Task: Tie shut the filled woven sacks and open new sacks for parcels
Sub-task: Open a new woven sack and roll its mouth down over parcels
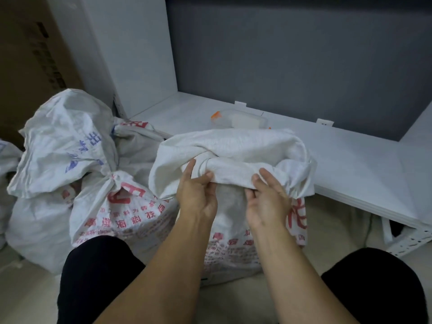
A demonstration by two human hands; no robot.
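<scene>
1. The woven sack (230, 244) stands on the floor between my knees, against the low white shelf (350, 157). Its mouth is gathered into a twisted roll across the top.
2. My left hand (197, 197) grips that roll, with the forefinger laid up along the cloth and the other fingers curled onto it.
3. My right hand (266, 199) holds the roll's fold too; its fingertips tuck under the cloth, hidden.
4. Whether a knot has formed I cannot tell — folds cover the crossing.
5. To my left slumps a tied sack (93, 190), its neck cinched.
6. A clear container (240, 120) with an orange clip sits on the shelf — its near side is hidden behind the sack's mouth.
</scene>
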